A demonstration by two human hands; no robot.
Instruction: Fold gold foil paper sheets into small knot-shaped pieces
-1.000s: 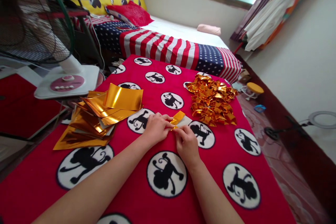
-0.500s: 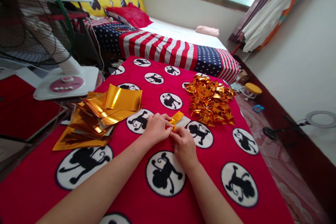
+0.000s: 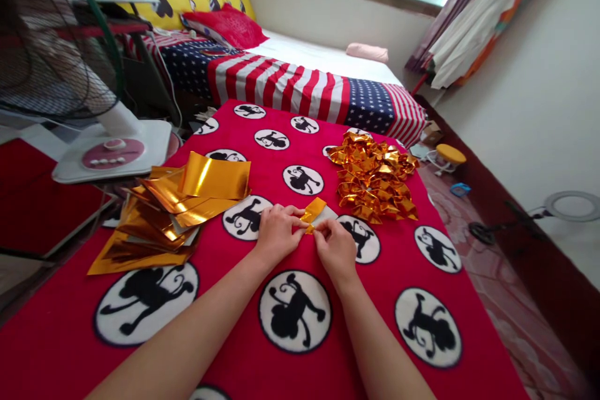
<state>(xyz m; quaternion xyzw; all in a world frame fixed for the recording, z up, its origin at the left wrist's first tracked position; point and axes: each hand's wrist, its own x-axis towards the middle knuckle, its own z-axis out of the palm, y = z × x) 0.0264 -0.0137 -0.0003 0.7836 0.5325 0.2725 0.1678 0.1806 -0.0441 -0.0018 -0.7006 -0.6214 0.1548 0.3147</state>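
Observation:
A small sheet of gold foil paper (image 3: 313,207), partly folded and showing a pale underside, lies on the red tablecloth (image 3: 234,300) between my hands. My left hand (image 3: 280,231) pinches its left edge with thumb and fingers. On the near right side, my right hand (image 3: 335,247) has its fingertips closed on the folded lower edge. The fingers hide much of the fold. To the left lies a loose stack of flat gold foil sheets (image 3: 215,178). At the right is a heap of folded gold foil pieces (image 3: 375,178).
A fan (image 3: 112,153) stands at the table's left side. Beyond the far edge is a bed with a stars-and-stripes cover (image 3: 290,84). A yellow stool (image 3: 450,154) and a ring light (image 3: 572,207) are on the floor to the right.
My right hand has shifted slightly right, its fingertips now further from the left thumb along the fold. The left hand stays on the paper. The view has moved slightly.

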